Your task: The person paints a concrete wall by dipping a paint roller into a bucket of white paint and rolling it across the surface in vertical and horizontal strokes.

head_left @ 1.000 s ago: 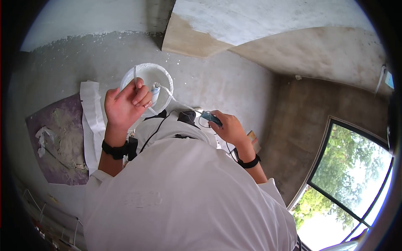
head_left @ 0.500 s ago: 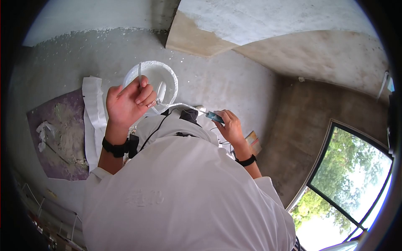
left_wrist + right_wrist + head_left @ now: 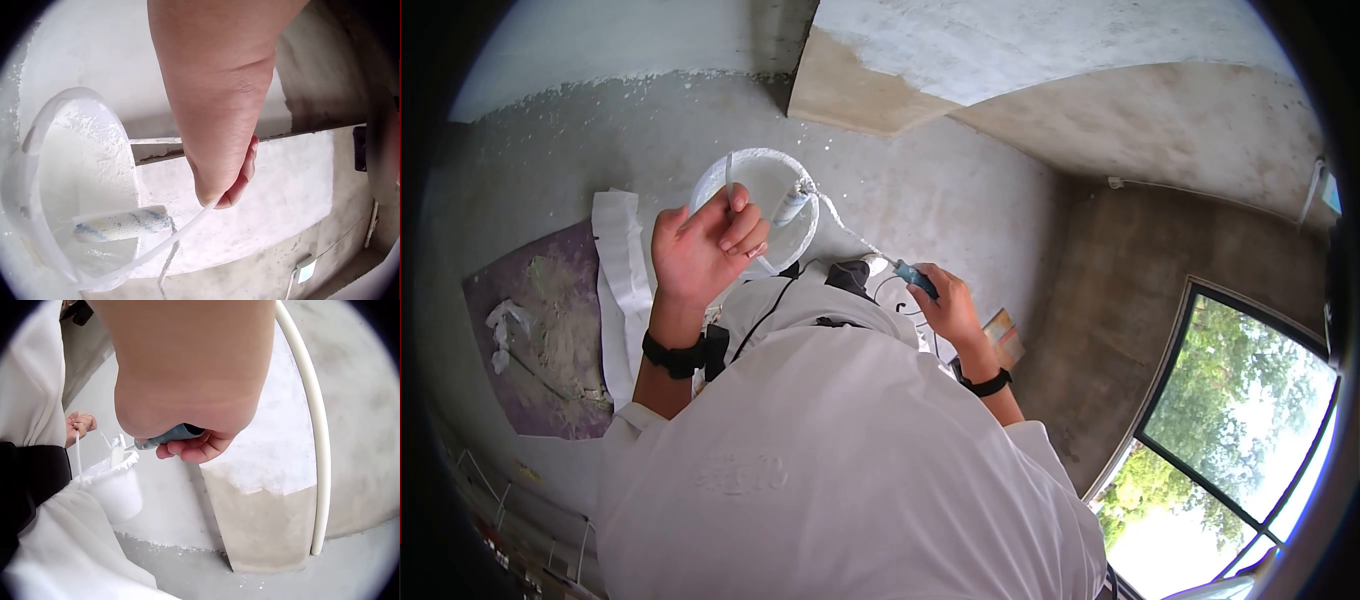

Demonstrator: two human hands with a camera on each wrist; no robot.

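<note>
My left hand point(image 3: 708, 250) has its fingers curled round the handle point(image 3: 729, 174) of a white bucket point(image 3: 811, 228). The same handle point(image 3: 165, 249) arcs down from that hand in the left wrist view. My right hand point(image 3: 952, 308) grips the blue-green grip point(image 3: 916, 279) of a paint roller. Its paint-coated wire frame runs left to the roller sleeve point(image 3: 791, 204), which lies across the bucket's rim side, over the opening. In the left wrist view the white sleeve with bluish streaks point(image 3: 120, 224) shows against the bucket's inside. The right wrist view shows the bucket point(image 3: 115, 493) hanging upright.
A purple, plaster-smeared sheet point(image 3: 550, 330) lies at the left beside a white strip point(image 3: 621, 290). A partly painted wall block point(image 3: 870, 90) stands ahead. At the right is a window point(image 3: 1230, 400). White spots mark the grey floor.
The roller sleeve moved down and right within the bucket, then back up to its right rim, turning as it went. My right hand shifted slightly right. My left hand keeps hold of the handle.
</note>
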